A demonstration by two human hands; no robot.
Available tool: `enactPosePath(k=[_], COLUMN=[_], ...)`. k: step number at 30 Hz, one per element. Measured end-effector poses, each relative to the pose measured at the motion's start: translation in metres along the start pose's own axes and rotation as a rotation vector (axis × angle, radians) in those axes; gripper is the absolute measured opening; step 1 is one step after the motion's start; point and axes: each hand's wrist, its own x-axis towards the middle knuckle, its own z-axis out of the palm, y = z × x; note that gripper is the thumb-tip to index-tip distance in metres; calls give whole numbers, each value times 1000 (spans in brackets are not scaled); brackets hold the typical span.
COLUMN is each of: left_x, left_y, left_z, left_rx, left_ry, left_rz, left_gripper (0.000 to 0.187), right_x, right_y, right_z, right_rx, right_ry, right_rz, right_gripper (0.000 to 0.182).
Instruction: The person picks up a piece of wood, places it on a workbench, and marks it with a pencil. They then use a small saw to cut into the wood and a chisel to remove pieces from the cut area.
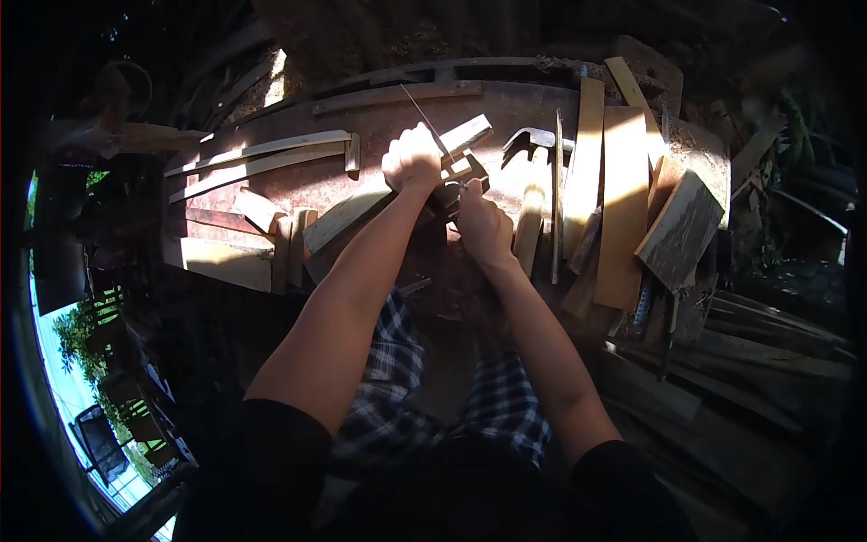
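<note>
A reddish-brown worktop (515,108) with a worn, patchily sunlit surface spans the view, carrying offcuts toward both ends. Toward its right end, a wide, pale, flat plank (623,208) reaches over the near edge, with a narrower plank (585,154) beside it and a grey, weathered board (682,230) tilted near the right near corner. A long wooden bar (348,217) runs diagonally from the near edge, left of the middle, in under the hands; a pale bar end in line with it shows beyond them, toward the far edge. Two slender strips (262,149) meet a short crosspiece toward the left end. The claw hammer (531,203) lies right of the hands, wooden handle toward the near edge, curved dark head toward the far edge. The left hand (414,161) is over the bar and the right hand (483,221) nearer the near edge; both have curled fingers with hidden undersides, so I cannot tell how tightly they close or on what. Bare worktop shows beyond the left hand and between the pale bar end and the hammer head. A small block (461,167), pale-faced with dark gaps, sits between the hands, just beyond the right fingertips. Thinnest is a straight, blade-like strip (422,113) slanting past the left knuckles toward the far edge.
</note>
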Motion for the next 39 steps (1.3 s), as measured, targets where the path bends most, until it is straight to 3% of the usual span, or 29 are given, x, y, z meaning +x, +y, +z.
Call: enactPosePath(k=[4, 5, 9, 10, 13, 16, 19, 20, 23, 27, 29, 31, 32, 33, 35, 36, 39], left_x=[6, 10, 13, 17, 21, 11, 5, 4, 8, 9, 8, 7, -13, -16, -10, -10, -9], left_y=[-25, -38, -88, -97, -150, -191, -185, -181, -174, -115, -92, -65, -51, -46, -39, -38, -37], left_z=[4, 23, -66, -81, -175, -192, -206, -198, -139, -93, -62, -48, -29, -24, -29, -25, -21], left_rx=[-345, -280, 115, -344, -88, -27, -44, -46, -222, -373, -510, -244, -344, -349, -92, -115, -36], left_ry=[-50, -10, -245, -459, -610, -598, -672, -686, -601, -558, -442, -812, -136, -167, -29, 100, 62], left_rz=[95, 167, 638, 123, 271, 305, 328, 285, 397, 395, 426, 236, 358, 370, 441, 452, 466], left_gripper=[17, 20, 32, 39, 44, 41, 39, 39, 37, 40, 40, 39, 31, 31, 21, 13, 12], right_x=[0, 1, 3, 2, 1, 1, 3, 2, 0, 4, 3, 2, 3, 2, 1, 0, 1], right_y=[-1, -2, -3, -5, -4, -1, 1, 2, 3, 12, 14, 12, 11, 11, 12, 10, 9], right_z=[-5, -7, -11, -13, -17, -17, -17, -17, -16, -14, -9, -6, -4, -2, 3, 7, 12], right_rx=[-50, -55, -33, -37, -24, -46, -84, -64, -43, -95, -45, -24, -15, -9, -12, -16, 44], right_ry=[-14, -2, -47, -63, -71, -94, -90, -94, -84, -72, -69, -70, -60, -52, -36, -10, -21], right_rz=[-9, -37, -69, -55, -82, -99, -64, -74, -54, -68, -96, -58, -56, -56, -43, -54, -40], right_gripper=[22, 22, 25, 25, 29, 29, 28, 28, 26, 23, 22, 21, 21, 20, 19, 19, 19])
